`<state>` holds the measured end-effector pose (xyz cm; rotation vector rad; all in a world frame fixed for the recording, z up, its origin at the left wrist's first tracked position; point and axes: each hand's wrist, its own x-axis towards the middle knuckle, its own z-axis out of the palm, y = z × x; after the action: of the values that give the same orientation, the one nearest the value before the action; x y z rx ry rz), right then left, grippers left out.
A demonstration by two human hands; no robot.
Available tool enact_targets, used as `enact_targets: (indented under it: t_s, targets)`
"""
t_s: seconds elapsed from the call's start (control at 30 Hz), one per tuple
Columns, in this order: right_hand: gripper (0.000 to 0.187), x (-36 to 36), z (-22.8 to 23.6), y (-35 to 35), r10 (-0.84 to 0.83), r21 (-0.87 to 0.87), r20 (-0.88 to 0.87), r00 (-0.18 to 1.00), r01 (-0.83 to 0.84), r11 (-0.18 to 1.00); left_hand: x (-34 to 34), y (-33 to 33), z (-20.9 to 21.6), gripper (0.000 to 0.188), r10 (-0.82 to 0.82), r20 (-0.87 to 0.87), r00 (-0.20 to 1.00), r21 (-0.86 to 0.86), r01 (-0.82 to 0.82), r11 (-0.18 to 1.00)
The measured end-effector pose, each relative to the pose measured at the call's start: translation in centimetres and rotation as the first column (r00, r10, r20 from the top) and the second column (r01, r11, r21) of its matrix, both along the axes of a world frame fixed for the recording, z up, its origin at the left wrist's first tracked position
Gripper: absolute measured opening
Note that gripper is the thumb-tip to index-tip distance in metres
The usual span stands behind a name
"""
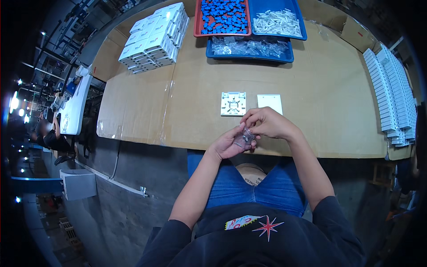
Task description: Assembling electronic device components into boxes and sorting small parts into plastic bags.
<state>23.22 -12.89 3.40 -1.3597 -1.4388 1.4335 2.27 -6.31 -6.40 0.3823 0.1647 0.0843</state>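
Just beyond the table's near edge, my left hand [226,144] is closed around a small clear plastic bag [243,139], palm turned up. My right hand [272,123] pinches the top of the same bag from the right. What lies inside the bag is too small to make out. On the table, a little past my fingers, is a square white plastic housing [233,105] showing its inner ribs and cut-outs. To its right a flat white cover plate [269,103] lies with its plain face up, partly overlapped by my right hand in the view.
Cardboard covers the table [195,98]. At the back stand a red tray [197,20] of blue pieces, a blue tray [304,34] of white plugs, and a lower blue tray [249,59] of clear bags. Stacked white boxes [153,42] sit back left; rows of white pieces [391,95] line the right.
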Motion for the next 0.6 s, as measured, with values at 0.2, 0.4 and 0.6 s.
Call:
enact_targets:
  t_s: [0.2, 0.4, 0.6]
  targets:
    - [0.020, -0.2, -0.3, -0.2, 0.050, 0.063, 0.051, 0.997, -0.053, 0.997, -0.3, 0.0, 0.3, 0.047, 0.048, -0.018, 0.999, 0.017, -0.048, 0.999]
    - [0.035, -1.2, 0.8, -0.4, 0.001, 0.041, 0.005, 1.000, -0.001, 0.999, -0.4, 0.2, -0.4, 0.049, 0.015, 0.022, 1.000, 0.023, -0.015, 1.000]
    - [0.047, -2.6, -0.2, -0.3, 0.136, -0.012, 0.222, 0.966, -0.136, 0.991, -1.0, -0.2, -1.4, 0.052, 0.080, -0.053, 0.995, 0.079, -0.076, 0.994]
